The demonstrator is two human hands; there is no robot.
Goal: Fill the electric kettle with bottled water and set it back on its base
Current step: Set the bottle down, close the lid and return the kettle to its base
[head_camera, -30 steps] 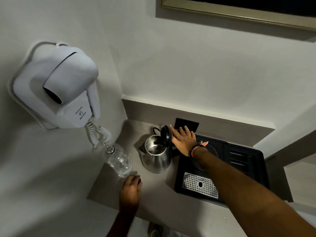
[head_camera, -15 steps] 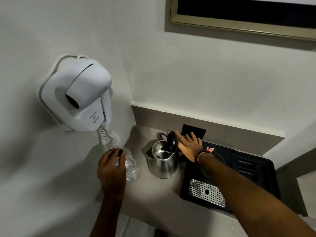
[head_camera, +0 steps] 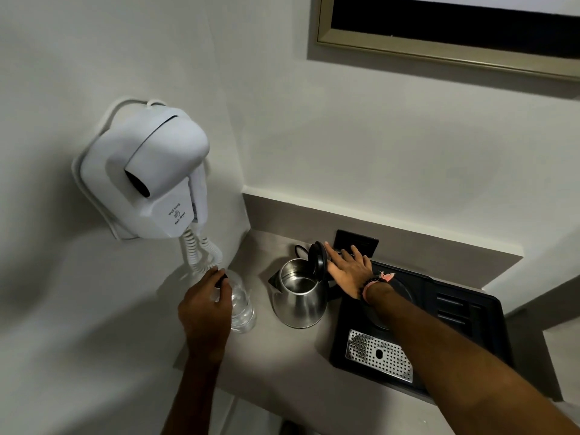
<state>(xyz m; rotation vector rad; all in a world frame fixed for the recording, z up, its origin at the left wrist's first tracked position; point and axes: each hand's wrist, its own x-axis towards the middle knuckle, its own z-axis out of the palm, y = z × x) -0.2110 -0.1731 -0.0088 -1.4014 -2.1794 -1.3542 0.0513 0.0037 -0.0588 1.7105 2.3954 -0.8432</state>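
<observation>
We see a big white plastic hair dryer (head_camera: 147, 180) hanging on the wall, with its curly white cord (head_camera: 201, 252) dangling down to the grey counter top (head_camera: 282, 365). On the right side of the counter sits a flat black plastic tray (head_camera: 464, 312) with a shiny metal grid full of little holes (head_camera: 378, 354) and a round kettle base (head_camera: 398, 290) in it. Just left of the tray, on the bare counter and not on its base, stands the shiny silver metal electric kettle (head_camera: 298, 299). Its round black lid (head_camera: 317, 258) stands open and we can look inside. Our right hand (head_camera: 348, 271) is flat and open, with its fingers stretched out behind the lid. Left of the kettle stands a small clear plastic water bottle (head_camera: 241, 306), upright, near the cord. Our left hand (head_camera: 204, 309) is wrapped over the bottle's top, and its fingers pinch the little black cap (head_camera: 222, 277).
</observation>
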